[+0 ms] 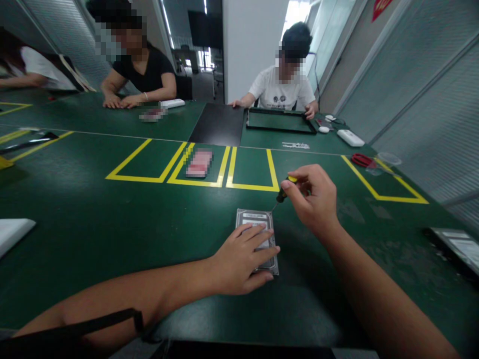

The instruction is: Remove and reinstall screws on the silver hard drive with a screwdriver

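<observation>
Silver and flat, the hard drive (255, 215) lies on the green table (149, 224). On my screen, my left hand (243, 257) spreads over it, I think so it won't slip. My right hand (314, 199) pinches a screwdriver (282, 195), tip by the drive's far right corner. Beyond sit yellow tape boxes (254, 188), maybe for sorting. Farther, a person (282, 92) holds a black frame (280, 130).

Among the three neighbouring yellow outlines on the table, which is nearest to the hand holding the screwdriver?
The rightmost outline of the three: its right corner is closest to the screwdriver in the right hand; the middle outline and left outline are farther.
</observation>
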{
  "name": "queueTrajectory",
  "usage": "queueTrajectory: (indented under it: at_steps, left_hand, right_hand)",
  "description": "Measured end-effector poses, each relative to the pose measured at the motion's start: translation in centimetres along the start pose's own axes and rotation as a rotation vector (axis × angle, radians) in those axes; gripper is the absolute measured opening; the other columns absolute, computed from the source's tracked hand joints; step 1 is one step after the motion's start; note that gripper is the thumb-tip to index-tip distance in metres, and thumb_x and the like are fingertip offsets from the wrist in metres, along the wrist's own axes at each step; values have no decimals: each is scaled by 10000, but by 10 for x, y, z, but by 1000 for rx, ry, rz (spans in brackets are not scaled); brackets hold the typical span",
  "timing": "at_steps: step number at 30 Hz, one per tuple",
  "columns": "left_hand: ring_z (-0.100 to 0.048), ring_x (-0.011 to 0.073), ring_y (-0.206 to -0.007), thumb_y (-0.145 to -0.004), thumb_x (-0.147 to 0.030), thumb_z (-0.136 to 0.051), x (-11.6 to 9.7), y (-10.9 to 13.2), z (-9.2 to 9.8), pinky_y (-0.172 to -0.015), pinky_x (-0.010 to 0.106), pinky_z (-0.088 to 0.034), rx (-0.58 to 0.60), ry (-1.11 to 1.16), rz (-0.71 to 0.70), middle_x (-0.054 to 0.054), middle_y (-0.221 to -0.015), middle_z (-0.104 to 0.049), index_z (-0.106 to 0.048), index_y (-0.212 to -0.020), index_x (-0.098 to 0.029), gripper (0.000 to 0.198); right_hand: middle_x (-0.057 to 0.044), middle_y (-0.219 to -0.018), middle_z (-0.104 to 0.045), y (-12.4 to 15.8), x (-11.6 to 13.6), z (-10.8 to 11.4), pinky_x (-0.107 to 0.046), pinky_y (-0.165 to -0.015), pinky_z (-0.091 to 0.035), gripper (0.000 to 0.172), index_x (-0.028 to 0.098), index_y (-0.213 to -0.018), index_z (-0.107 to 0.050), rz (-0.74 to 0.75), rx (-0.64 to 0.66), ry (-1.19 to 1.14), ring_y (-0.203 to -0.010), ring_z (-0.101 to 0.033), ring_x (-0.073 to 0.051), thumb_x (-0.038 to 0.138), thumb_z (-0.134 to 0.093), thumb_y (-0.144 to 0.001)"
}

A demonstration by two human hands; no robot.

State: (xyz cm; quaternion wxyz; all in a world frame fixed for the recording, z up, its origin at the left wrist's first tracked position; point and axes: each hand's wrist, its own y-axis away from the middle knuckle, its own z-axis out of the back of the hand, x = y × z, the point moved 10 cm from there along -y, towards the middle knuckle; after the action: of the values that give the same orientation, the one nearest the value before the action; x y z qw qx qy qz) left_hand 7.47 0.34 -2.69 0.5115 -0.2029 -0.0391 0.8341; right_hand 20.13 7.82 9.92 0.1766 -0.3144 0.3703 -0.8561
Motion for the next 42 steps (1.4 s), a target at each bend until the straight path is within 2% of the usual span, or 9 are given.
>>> queueTrajectory:
  at_steps: [5, 10, 16, 20, 23, 26, 30, 37, 42]
  left_hand:
    - [-330, 345, -1470, -935, -511, -547, 0, 0, 1, -1180, 561, -267, 3, 1, 2, 118, -1566, -411, -504, -1440, -255, 568]
    - [-326, 344, -1472, -934, -512, -549, 0, 0, 1, -1182, 559, -263, 1, 7, 1, 120, -1566, -410, -506, -1438, -252, 569]
    - [-317, 340, -1476, -936, -516, -543, 0, 0, 0, -1181, 556, -265, 8, -3, 0, 119, -1566, -409, -501, -1440, -249, 572]
    - [-311, 342, -1480, -938, -518, -537, 1, 0, 0, -1183, 561, -258, 14, -2, 2, 119, -1570, -402, -490, -1448, -253, 577]
    - [-313, 340, -1479, -938, -521, -538, 1, -1, -1, -1184, 559, -256, 19, -2, 2, 120, -1569, -404, -491, -1447, -253, 577]
    - [-319, 341, -1475, -933, -520, -549, 0, -1, -1, -1184, 557, -259, 20, -2, 0, 123, -1565, -409, -495, -1444, -249, 581]
    - [-314, 344, -1477, -939, -522, -538, 0, 0, 0, -1184, 560, -259, 14, -1, -3, 126, -1564, -411, -490, -1449, -248, 581]
    - [-326, 343, -1472, -934, -523, -546, 0, 0, 0, -1181, 558, -264, 12, -1, -3, 122, -1567, -408, -492, -1447, -250, 583]
    - [-319, 342, -1476, -936, -530, -538, 1, 0, -1, -1183, 556, -261, 17, -3, 3, 117, -1568, -407, -489, -1449, -254, 586]
  right_hand:
    - [-34, -870, -652, 0, 3, 3, -312, -647, -452, 144, 200, -945, -661, 3, -26, -4, -722, -563, -155, 330, -606, -919]
    - [-40, -986, -707, 3, -1, 3, -332, -680, -463, 187, 198, -1047, -666, -46, -33, -39, -747, -579, -161, 247, -546, -912]
    - [-52, -940, -654, 2, 5, 6, -318, -664, -455, 150, 196, -931, -654, 20, -84, -55, -821, -589, -174, 341, -629, -907]
    - [-35, -849, -634, -1, 9, 7, -306, -644, -436, 109, 194, -882, -648, 54, -105, -12, -791, -578, -164, 302, -646, -900]
    - [-31, -871, -668, 1, 6, 10, -310, -651, -447, 89, 191, -929, -662, 28, -127, -3, -768, -585, -160, 264, -637, -885]
    - [-27, -934, -708, 3, 5, 10, -308, -654, -460, 154, 194, -1012, -684, 19, -131, -23, -770, -607, -158, 221, -630, -870]
    - [-39, -1025, -713, 4, 7, 6, -312, -687, -475, 141, 199, -1010, -677, 55, -116, -84, -870, -637, -175, 195, -613, -884]
    - [-12, -840, -614, 1, 5, 5, -300, -639, -430, 122, 196, -900, -628, 72, -152, -48, -749, -553, -150, 278, -707, -856]
    - [-17, -892, -655, 5, 2, 6, -305, -655, -452, 152, 191, -1006, -647, 25, -151, -49, -765, -583, -151, 227, -655, -858]
